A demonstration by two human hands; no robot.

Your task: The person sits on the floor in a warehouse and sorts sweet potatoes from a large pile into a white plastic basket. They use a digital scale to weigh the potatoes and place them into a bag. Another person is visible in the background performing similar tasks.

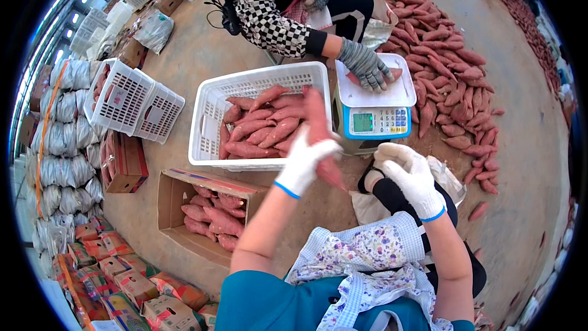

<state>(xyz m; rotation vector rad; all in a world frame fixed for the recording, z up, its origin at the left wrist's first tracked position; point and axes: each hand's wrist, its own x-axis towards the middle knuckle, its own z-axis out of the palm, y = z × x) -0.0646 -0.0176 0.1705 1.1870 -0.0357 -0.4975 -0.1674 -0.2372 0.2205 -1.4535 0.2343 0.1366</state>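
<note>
My left hand (308, 156), in a white glove with a blue cuff, is closed around a long reddish sweet potato (316, 115). Motion blurs it; its ends show above and below the glove, in front of the right side of a white plastic crate (260, 164) of sweet potatoes. My right hand (409, 178), gloved the same way, is raised over my knee with thumb and fingers apart and nothing visible in it. Just beyond it stands a blue and white digital scale (383, 124). Another person's grey-gloved hand (365, 64) rests on a sweet potato (393, 76) on the scale's tray.
A big heap of sweet potatoes (450, 83) covers the floor to the right. A cardboard box (170, 199) of sweet potatoes sits left of my arm. Farther left are white crates (160, 107), another carton (130, 165), stacked bags (67, 141) and many boxes (165, 312).
</note>
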